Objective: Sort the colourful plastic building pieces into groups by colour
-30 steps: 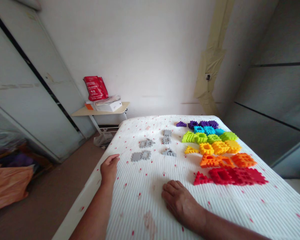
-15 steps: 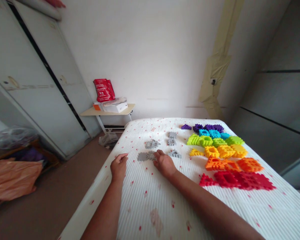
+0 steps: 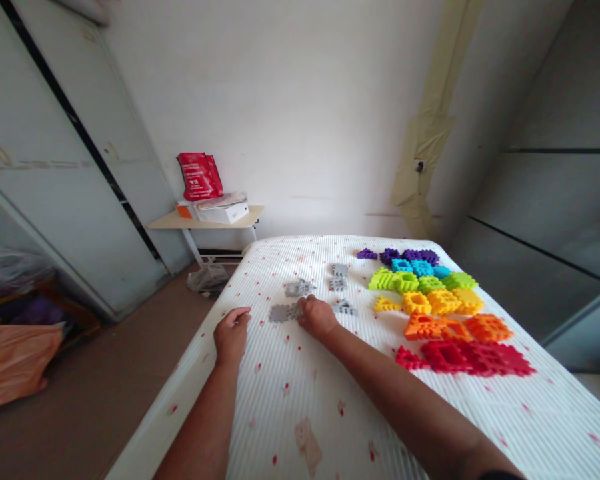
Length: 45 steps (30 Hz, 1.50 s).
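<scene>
Right hand half-curled, fingertips on the edge of a flat grey plastic waffle block; whether gripping, cannot tell. Left hand loosely curled, empty, resting on a white ribbed mattress, just beside that block. Beyond: more flat grey plastic blocks, then rainbow-coloured rows of chunky plastic blocks.

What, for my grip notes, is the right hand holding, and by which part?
The right hand touches the right edge of a gray toy block; a firm grip cannot be told.
</scene>
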Tool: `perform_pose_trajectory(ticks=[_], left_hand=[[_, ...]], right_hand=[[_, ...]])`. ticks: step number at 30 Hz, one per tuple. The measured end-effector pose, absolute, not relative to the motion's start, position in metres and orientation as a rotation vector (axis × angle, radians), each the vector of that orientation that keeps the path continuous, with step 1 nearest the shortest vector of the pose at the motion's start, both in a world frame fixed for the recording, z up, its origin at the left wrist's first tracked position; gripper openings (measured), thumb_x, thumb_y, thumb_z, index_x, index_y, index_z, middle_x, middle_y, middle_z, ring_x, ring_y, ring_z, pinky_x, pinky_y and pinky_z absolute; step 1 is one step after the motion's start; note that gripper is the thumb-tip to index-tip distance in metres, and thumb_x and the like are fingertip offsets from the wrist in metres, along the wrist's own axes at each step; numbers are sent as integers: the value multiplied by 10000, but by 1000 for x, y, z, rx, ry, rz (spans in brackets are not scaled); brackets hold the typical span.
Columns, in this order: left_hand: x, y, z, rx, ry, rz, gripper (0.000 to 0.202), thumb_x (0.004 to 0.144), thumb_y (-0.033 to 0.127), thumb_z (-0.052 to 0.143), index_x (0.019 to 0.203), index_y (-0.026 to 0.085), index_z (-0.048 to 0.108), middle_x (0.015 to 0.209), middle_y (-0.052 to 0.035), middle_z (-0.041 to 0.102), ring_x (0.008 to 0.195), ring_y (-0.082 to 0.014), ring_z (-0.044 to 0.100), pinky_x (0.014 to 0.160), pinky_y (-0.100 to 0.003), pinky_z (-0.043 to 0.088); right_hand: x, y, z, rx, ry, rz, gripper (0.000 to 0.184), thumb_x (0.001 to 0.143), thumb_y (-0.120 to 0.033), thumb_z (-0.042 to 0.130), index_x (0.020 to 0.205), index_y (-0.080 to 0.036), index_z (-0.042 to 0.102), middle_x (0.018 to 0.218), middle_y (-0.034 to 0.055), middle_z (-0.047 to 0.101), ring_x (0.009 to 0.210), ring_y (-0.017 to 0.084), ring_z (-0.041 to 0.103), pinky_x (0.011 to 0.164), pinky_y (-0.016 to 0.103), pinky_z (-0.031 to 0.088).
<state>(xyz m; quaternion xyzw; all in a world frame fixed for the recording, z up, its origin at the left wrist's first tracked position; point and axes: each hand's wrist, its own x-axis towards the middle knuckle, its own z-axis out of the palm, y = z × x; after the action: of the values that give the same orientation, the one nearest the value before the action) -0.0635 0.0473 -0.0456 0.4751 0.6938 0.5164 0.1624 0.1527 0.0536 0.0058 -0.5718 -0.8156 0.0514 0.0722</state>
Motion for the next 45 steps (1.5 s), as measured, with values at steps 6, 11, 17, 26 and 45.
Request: perform_pose_trajectory(ticks=[6,11,17,26,45], left_hand=[[-62,46,-44,1355,1971,1472,271,653,341,515,805,204,692,797,-36,700,773,-218,613,793,-349,459],[-61,46,-44,1355,1983,1459,251,652,324,526,800,208,693,796,-37,699,798,-222,617,791,-341,455],[-61,47,-44,1369,1998,1432,274,655,329,522,820,197,696,789,-40,688,778,-219,607,778,-335,449],[-62,46,-43,1370,2011,1413,288,653,333,521,831,191,698,777,-40,684,769,-213,598,773,-330,446],[-62,47,-43,1403,2007,1413,282,664,336,515,824,192,695,769,-39,689,755,-214,607,765,-338,463]], right_hand=[[191,79,33,-1792,-2334,66,331,803,-247,536,1131,-205,554,1087,78,615,936,195,606,749,264,445],[236,105,42,-1936,-2213,32,373,785,-253,561,1150,-174,567,1095,105,630,964,226,596,765,297,442],[253,119,28,-1954,-2215,85,402,747,-204,609,1149,-189,595,1096,81,648,985,215,595,790,276,439],[258,129,14,-1958,-2258,107,397,755,-124,560,1145,-190,601,1119,86,638,1018,215,584,804,269,436],[243,106,31,-2020,-2333,-22,345,814,-108,461,1132,-167,579,1152,118,587,1010,211,571,789,298,444]])
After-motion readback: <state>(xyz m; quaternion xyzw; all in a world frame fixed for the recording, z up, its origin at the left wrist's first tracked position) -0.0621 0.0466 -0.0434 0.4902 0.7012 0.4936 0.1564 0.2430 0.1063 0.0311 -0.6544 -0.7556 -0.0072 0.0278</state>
